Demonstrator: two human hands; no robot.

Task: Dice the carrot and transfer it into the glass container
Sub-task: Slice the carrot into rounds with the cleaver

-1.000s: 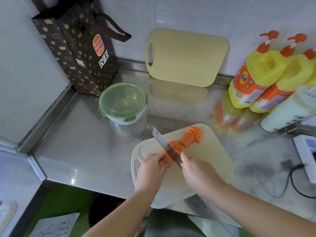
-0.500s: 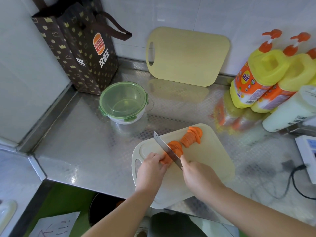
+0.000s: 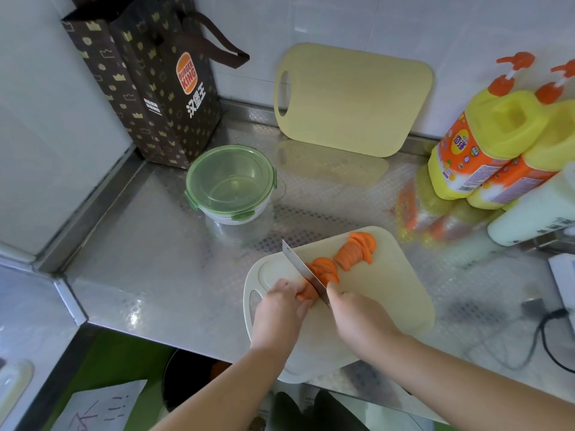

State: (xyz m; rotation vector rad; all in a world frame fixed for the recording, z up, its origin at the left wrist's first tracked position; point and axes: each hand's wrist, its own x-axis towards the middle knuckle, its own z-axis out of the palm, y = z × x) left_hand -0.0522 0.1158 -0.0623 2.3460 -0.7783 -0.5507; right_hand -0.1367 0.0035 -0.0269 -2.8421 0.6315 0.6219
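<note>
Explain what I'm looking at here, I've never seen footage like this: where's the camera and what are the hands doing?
No machine here: the camera sits on a person's head and looks down at their own two hands. The left hand grips the uncut carrot on a white board. The right hand holds a knife, its blade on the carrot. Cut slices lie on the board beyond the blade. On the steel counter stand a glass container with its green lid on, a paper bag and yellow bottles; a second board leans against the wall.
</note>
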